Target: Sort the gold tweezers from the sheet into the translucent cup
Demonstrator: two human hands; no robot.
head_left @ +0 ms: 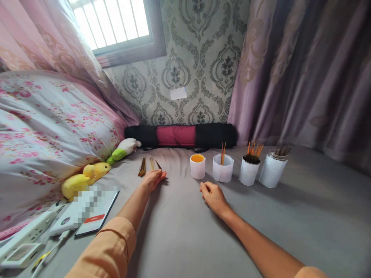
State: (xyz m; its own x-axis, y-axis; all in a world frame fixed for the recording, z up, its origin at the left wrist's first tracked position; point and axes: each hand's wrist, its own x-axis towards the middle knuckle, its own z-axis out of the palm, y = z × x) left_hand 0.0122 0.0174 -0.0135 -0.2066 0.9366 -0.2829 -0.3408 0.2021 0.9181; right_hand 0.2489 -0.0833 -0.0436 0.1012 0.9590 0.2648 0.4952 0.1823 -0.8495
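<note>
My left hand is low over the grey cloth, its fingers stretched out and slightly curled. Just beyond it lie several thin light sticks and a dark thin stick, partly hidden by the hand. A bundle of brownish sticks rests to their left. My right hand is loosely closed on the cloth, with nothing visible in it. Close ahead of it stand a white-wrapped cup with an orange inside and a wider white container holding a few upright orange sticks.
Farther right stand a white-wrapped jar with orange sticks and a glass jar with dark sticks. A black and red roll lies along the wall. Plush toys, a phone and a power strip are at left.
</note>
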